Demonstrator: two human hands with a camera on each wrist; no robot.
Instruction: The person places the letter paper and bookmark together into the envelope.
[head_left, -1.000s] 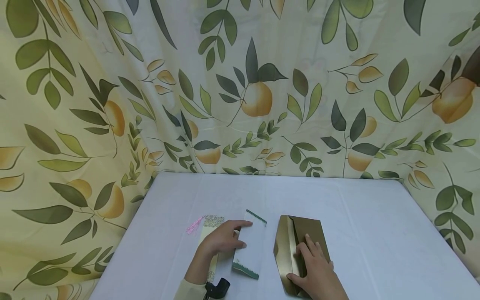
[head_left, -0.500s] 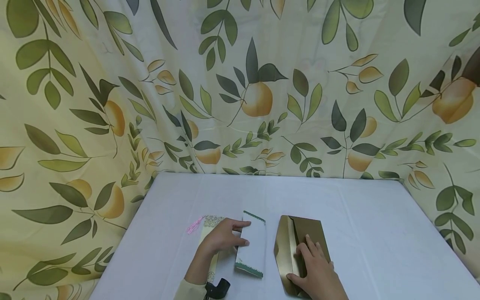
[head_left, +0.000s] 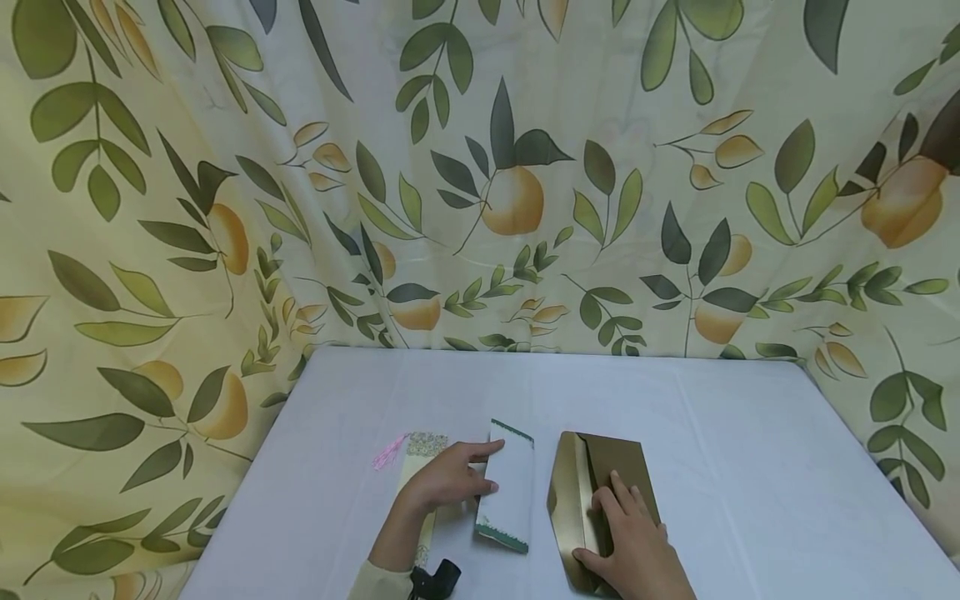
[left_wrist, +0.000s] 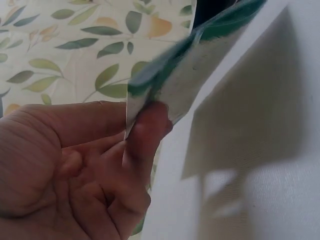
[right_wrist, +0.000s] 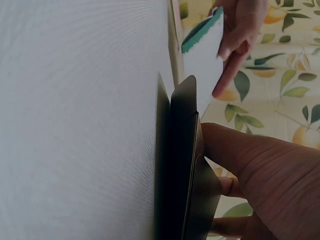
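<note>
A white folded card (head_left: 507,487) with green scalloped ends is pinched at its left edge by my left hand (head_left: 448,479). In the left wrist view the card (left_wrist: 172,80) is tilted up off the table, casting a shadow, with finger and thumb on opposite faces. My right hand (head_left: 637,533) rests on a gold envelope (head_left: 618,454), its thumb near the flap fold and its fingers over the body. The envelope's pointed flap (head_left: 564,500) lies unfolded to the left. From the right wrist, the envelope (right_wrist: 192,180) appears edge-on, with thumb and fingers against its upper face.
Partly under my left hand lies a pale yellow bookmark-like strip (head_left: 426,443) with a glittery end and a pink tassel (head_left: 388,452). A white cloth covers the table (head_left: 675,392). Leaf-and-fruit patterned curtains (head_left: 480,275) hang behind and at the sides.
The card has turned slightly and its lower end has shifted a little right, while my left hand keeps its pinch. My right hand and the envelope have stayed in place.
</note>
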